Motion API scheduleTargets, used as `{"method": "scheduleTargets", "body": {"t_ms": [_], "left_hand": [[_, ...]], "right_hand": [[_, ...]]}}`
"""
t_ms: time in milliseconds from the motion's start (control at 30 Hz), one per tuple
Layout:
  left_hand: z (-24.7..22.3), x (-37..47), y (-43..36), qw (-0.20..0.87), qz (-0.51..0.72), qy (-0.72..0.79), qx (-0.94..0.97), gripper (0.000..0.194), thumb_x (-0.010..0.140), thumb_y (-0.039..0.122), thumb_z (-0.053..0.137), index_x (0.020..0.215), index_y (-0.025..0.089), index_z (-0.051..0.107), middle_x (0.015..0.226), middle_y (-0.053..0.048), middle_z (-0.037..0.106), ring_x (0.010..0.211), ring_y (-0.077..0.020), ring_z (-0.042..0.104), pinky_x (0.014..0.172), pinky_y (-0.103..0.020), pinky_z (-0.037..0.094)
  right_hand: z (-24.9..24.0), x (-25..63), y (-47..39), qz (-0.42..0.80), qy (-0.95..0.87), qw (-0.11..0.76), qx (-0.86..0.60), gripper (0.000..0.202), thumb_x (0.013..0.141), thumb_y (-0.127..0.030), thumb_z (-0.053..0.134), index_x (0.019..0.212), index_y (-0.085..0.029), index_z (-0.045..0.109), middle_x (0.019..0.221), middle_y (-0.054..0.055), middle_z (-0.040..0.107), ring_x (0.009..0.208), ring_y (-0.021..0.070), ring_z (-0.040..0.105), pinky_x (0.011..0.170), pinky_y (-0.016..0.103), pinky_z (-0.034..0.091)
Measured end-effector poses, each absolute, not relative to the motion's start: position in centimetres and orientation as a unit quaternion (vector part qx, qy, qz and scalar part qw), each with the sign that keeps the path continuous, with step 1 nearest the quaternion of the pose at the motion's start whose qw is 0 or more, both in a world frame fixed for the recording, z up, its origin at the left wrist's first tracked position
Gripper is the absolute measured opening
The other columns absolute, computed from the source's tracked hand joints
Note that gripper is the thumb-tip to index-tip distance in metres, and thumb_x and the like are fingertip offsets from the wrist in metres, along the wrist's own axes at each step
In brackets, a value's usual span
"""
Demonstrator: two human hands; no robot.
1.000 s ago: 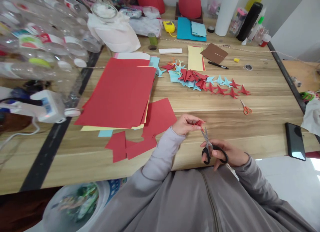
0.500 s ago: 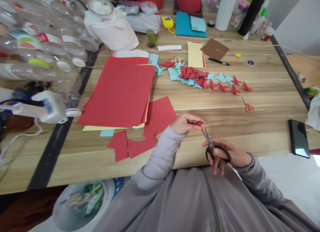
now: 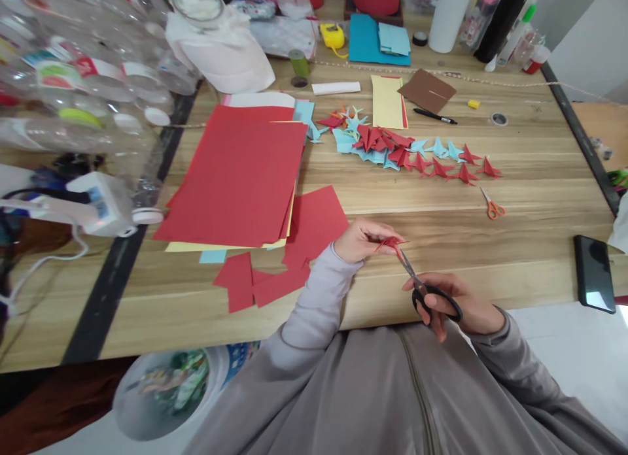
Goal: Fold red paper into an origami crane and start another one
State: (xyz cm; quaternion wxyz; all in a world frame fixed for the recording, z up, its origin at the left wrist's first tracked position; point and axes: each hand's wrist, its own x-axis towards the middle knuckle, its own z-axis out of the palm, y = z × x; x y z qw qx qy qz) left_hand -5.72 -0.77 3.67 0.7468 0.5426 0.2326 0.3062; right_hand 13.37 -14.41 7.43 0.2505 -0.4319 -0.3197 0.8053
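While the left hand (image 3: 362,240) pinches folded red paper (image 3: 391,242), the right hand (image 3: 466,303) grips black-handled scissors (image 3: 420,287); both forearms (image 3: 314,304) angle inward

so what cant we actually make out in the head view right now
All in the head view:
Red folded paper: partly covered by the left hand.
Black-handled scissors: handles partly behind the right hand's fingers; tips too small to tell whether they touch the paper.
Paper stack: its top red sheet covers most of the lower ones, so no count.
Plastic bottles: pile cut off by the left edge.
Bin: contents blurred.
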Motion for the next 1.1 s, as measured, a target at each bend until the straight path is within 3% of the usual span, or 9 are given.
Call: {"method": "scheduleTargets", "body": {"t_ms": [367,633,1100], "left_hand": [[3.84,-5.91,-0.85,0.763,0.303,0.264,0.505,0.03,0.04,0.023,0.091,0.066,0.014,0.077,0.058,-0.007,0.066,0.051,-0.0106,0.056,0.049,-0.021,0.045],[3.7,-6.07,-0.81,0.765,0.294,0.249,0.516,0.03,0.045,0.023,0.09,0.069,0.013,0.077,0.059,-0.006,0.067,0.051,-0.0093,0.057,0.051,-0.019,0.046],[2.97,-5.81,-0.76,0.763,0.297,0.251,0.516,0.037,0.044,0.032,0.09,0.07,0.011,0.075,0.061,-0.005,0.069,0.053,-0.0081,0.06,0.056,-0.018,0.051]], "right_hand": [[7.74,13.85,-14.31,0.789,-0.349,0.258,-0.435,0.051,0.077,-0.052,0.067,0.11,-0.015,0.058,0.061,-0.004,0.059,0.034,0.0042,0.048,0.032,0.014,0.037],[8.12,13.67,-14.36,0.763,-0.369,0.264,-0.46,0.055,0.076,-0.055,0.067,0.11,-0.012,0.061,0.054,-0.004,0.056,0.03,0.0007,0.032,0.029,0.015,0.018],[8.29,13.6,-14.47,0.741,-0.387,0.288,-0.467,0.053,0.076,-0.053,0.068,0.108,-0.011,0.063,0.05,-0.005,0.053,0.032,0.0005,0.026,0.032,0.017,0.014]]}}
